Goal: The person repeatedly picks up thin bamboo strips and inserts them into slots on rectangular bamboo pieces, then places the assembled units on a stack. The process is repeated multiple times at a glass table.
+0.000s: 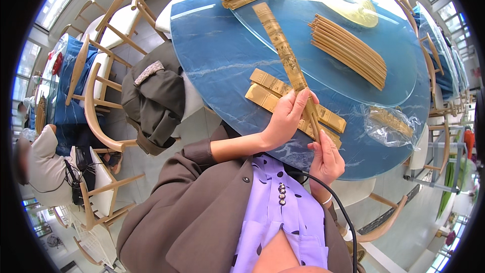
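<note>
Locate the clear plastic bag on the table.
In the head view the plastic bag lies on the right of the blue table, near its edge, right of the right hand and below the glass turntable.

Left hand point(288, 116) and right hand point(327, 157) closed, raised

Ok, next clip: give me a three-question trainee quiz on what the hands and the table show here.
1. True or false: the left hand grips the long gold paper sleeve.
2. What sticks out of the sleeve's near end by the right hand?
A. a spoon
B. chopsticks
C. a straw
3. Where does the bare row of chopsticks lie: on the glass turntable or on the blue table?

Key: 1 true; 2 B; 3 on the glass turntable.
</note>
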Demonstrator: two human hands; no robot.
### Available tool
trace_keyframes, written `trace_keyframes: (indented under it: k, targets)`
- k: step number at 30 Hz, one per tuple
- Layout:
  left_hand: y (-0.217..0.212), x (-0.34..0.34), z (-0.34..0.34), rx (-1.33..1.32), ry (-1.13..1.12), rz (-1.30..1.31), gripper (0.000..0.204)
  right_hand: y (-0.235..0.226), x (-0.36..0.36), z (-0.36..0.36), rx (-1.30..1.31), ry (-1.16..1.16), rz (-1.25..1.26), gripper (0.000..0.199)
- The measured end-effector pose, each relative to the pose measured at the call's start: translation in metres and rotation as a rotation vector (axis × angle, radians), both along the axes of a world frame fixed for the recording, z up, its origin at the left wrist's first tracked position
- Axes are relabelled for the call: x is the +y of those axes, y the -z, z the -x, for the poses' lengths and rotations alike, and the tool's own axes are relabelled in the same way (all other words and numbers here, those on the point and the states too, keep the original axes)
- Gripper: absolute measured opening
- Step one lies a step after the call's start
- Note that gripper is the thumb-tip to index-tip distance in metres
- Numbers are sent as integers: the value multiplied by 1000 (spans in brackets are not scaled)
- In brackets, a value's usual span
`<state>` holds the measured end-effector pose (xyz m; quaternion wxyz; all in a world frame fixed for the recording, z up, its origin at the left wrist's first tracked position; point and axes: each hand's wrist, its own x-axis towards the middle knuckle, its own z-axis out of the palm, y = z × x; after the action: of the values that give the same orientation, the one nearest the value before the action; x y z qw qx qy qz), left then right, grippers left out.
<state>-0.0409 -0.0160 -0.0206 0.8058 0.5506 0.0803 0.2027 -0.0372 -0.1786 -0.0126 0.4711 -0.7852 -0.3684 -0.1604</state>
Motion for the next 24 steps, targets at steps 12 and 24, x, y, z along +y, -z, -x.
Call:
trace_keyframes:
  k: [12, 24]
  targets:
    - [-14, 23, 2, 74, 67, 62, 39, -16, 7, -15, -168, -69, -13, 32]
    - [-10, 16, 7, 108, 202, 35, 41, -13, 26, -25, -352, 37, 5, 31]
